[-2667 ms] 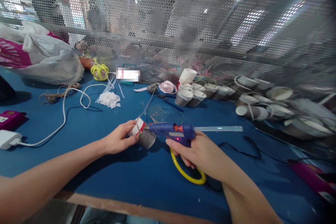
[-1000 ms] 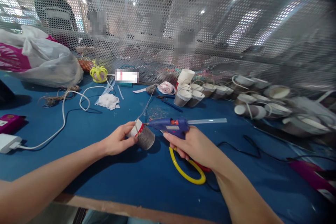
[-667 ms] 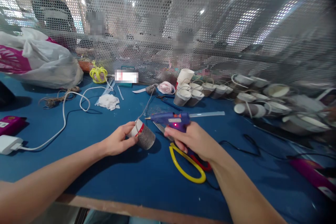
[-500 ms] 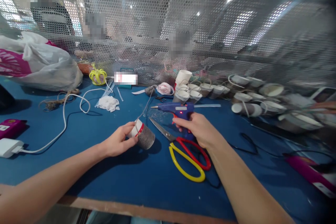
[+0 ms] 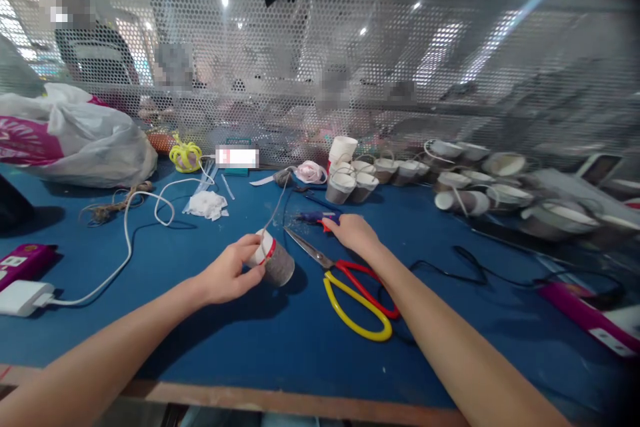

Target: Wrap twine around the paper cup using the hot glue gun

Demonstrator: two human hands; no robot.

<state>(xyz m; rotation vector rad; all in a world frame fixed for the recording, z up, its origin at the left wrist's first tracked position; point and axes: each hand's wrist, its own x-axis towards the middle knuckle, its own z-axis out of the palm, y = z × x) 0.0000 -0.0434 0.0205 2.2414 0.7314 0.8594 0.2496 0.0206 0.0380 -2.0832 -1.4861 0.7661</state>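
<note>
My left hand [image 5: 235, 271] is closed around the white upper end of a small paper cup [image 5: 280, 263], tilted on its side and wrapped in grey material. A grey cord [image 5: 277, 209] runs from the cup's rim to a small ball of cord [image 5: 283, 177] behind it. My right hand [image 5: 356, 235] grips a blue hot glue gun [image 5: 316, 216] low over the table, nozzle pointing left; the hand hides much of its body. Between the hands lie large scissors [image 5: 357, 297] with one red and one yellow handle, blades slightly parted.
Several wrapped cups with handles [image 5: 343, 187] stand behind and to the right. A white cable [image 5: 127, 247] crosses the left side near crumpled white scraps [image 5: 207, 205]. A plastic bag [image 5: 100, 140] sits back left. A perforated metal screen [image 5: 260, 87] bounds the table; people are behind it.
My right hand has moved left and away from me, lowering the glue gun toward the table behind the scissors. My left hand keeps the cup in nearly the same place.
</note>
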